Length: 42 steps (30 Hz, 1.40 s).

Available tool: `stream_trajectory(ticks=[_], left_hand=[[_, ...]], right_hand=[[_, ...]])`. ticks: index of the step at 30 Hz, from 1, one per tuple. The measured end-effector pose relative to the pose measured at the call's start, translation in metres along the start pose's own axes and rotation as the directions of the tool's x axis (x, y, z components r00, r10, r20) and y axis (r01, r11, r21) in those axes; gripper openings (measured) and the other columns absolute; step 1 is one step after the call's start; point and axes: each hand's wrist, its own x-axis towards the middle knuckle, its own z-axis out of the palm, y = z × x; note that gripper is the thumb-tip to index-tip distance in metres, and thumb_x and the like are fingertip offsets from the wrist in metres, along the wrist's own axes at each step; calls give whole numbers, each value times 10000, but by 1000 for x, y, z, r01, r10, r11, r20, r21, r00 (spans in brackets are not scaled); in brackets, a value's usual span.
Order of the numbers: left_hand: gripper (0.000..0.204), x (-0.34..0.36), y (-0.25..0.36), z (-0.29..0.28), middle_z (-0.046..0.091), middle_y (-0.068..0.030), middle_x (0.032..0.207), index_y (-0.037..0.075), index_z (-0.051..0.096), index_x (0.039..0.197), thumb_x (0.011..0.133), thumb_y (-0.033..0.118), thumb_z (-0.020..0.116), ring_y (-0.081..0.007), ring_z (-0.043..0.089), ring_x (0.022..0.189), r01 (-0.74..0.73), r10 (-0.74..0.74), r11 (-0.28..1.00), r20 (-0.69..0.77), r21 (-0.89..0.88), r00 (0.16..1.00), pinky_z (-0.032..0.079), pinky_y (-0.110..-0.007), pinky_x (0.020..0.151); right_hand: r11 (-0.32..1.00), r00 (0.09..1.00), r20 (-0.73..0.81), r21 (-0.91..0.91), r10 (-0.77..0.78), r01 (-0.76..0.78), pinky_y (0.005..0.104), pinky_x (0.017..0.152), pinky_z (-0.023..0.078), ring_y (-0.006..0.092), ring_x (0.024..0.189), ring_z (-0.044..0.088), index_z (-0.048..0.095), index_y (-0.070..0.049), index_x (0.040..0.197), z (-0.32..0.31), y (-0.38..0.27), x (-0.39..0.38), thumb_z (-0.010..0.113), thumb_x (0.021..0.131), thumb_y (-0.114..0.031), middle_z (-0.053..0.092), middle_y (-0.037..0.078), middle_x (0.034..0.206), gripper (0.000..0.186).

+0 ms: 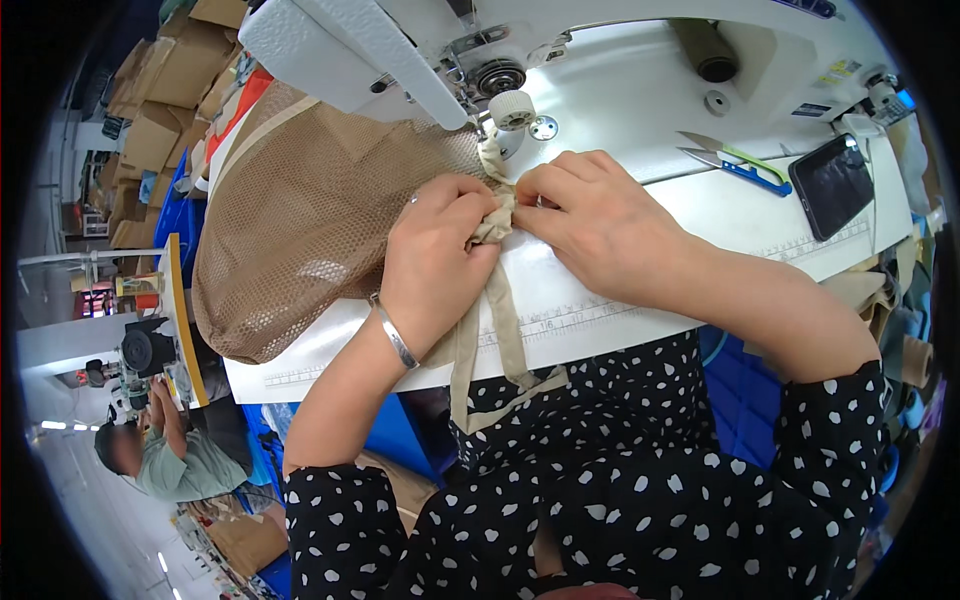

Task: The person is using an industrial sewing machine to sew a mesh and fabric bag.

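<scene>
A sewing machine (350, 45) stands at the far side, its needle area just beyond my hands. Brown mesh fabric (300, 215) spreads out to the left, edged with a beige fabric strip (493, 228) that is bunched between my hands and runs up under the machine head. My left hand (440, 235), with a silver bangle at the wrist, is closed on this strip, fingertips pressed together. On the other side my right hand (585, 215) pinches the same strip between thumb and fingers. A loose beige strap (507, 335) hangs down over the table's near edge. The strip's part inside my fingers is hidden.
Blue- and green-handled scissors (745, 172) and a black phone (832, 187) lie on the right of the white table (620, 285). A small metal bobbin (716, 101) rests near the machine. Cardboard boxes (170, 90) are piled at the far left; a co-worker (190, 455) sits at another machine.
</scene>
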Motion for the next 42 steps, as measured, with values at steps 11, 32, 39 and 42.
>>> stream_trajectory(ticks=[11,32,39,42], left_hand=[[292,2,-4,-6,689,-178,1063,3,704,1064,781,6,634,-375,676,951,66,-62,988,28,-140,998,550,-429,871],[280,4,-5,-11,705,-161,1083,-21,738,1038,782,24,635,-347,695,953,83,-71,974,61,-210,996,562,-392,862],[279,4,-1,-13,697,-160,1104,-21,738,1047,791,16,632,-344,692,972,101,-84,975,89,-198,992,557,-392,883],[297,1,0,-13,686,-172,1129,-24,723,1078,795,25,647,-357,682,1000,84,-67,980,100,-182,993,554,-407,901]], right_hand=[[1000,1000,-14,6,8,-8,365,946,467,231,1072,598,735,-13,1075,1,0,1,632,865,-80,662,65,1103,243],[1000,999,-31,-17,-18,17,364,954,469,225,1086,608,741,6,1066,-1,-2,2,622,870,-81,682,70,1143,246],[1000,999,-35,-9,-20,20,378,971,468,242,1099,608,731,6,1091,-1,-2,2,611,872,-79,677,82,1153,263],[999,999,-29,-14,-33,33,381,957,468,248,1078,606,728,6,1089,0,-2,1,615,865,-77,669,87,1133,263]])
